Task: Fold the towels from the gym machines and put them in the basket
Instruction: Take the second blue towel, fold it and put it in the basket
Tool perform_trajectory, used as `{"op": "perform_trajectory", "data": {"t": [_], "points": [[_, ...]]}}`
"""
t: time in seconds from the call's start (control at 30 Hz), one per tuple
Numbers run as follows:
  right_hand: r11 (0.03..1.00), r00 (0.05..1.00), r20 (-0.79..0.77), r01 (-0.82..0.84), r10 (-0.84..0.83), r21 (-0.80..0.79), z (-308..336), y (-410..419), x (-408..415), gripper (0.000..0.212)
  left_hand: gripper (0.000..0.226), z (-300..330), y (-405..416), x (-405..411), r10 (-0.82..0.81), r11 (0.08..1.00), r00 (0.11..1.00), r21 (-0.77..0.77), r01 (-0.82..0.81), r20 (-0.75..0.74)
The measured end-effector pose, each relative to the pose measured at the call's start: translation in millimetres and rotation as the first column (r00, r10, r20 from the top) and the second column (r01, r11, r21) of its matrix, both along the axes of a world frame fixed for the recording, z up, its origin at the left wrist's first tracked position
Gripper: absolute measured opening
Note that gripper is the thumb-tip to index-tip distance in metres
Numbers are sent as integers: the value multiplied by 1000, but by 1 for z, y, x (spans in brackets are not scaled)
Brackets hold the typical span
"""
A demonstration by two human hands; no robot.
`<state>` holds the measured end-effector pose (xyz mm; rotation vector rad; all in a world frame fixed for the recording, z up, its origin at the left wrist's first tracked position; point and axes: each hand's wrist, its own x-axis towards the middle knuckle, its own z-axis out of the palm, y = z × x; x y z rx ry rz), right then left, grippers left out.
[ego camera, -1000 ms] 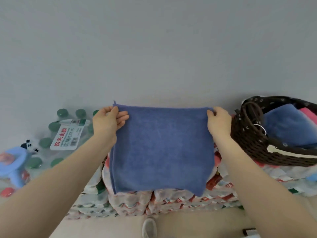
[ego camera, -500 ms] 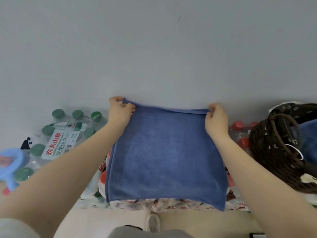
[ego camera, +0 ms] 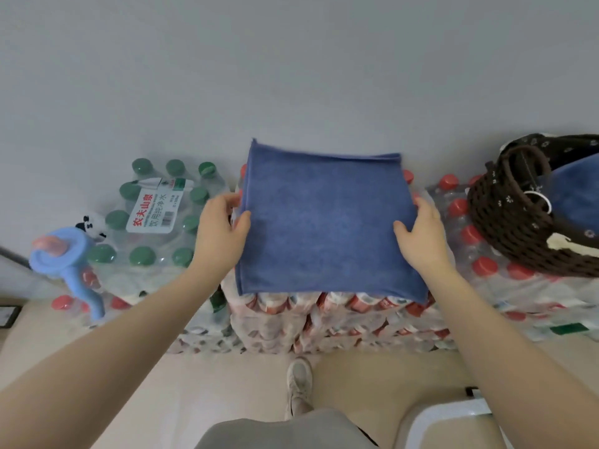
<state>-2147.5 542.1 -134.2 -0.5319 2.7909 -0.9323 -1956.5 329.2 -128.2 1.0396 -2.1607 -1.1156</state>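
We find the blue towel [ego camera: 327,222] at the centre of the frame, folded into a near-square of several layers and lying flat on top of shrink-wrapped packs of red-capped bottles [ego camera: 340,315]. The left hand [ego camera: 223,231] grips its left edge, thumb on top and fingers out of sight beneath. The right hand [ego camera: 421,234] grips the right edge in the same way. The hands are well apart, one on each side of the towel.

At the right edge of the frame a dark woven basket [ego camera: 505,228] sits on further bottle packs. It already holds at least one folded blue towel [ego camera: 577,196]; how many lie under it we cannot tell.

In the left of the frame stands a pack of green-capped bottles [ego camera: 152,222], with a light blue plastic toy [ego camera: 64,257] beside it.

Our assessment: folding of this towel appears complete or nearly so. What remains is to lift it and carry it rightward into the basket. No gym machines or unfolded towels are in view, so we cannot say how many towels are left.
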Motion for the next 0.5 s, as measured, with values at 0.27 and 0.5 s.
{"op": "perform_trajectory", "data": {"t": [0.27,0.5], "points": [[957,989,-21,139,-149,-256,-8,51,65,27,12,-19,51,57,88,969,996,229,-90,20],[845,900,379,367,-216,-389,-12,62,87,41,9,-24,77,59,176,902,984,402,-158,-6]]}}
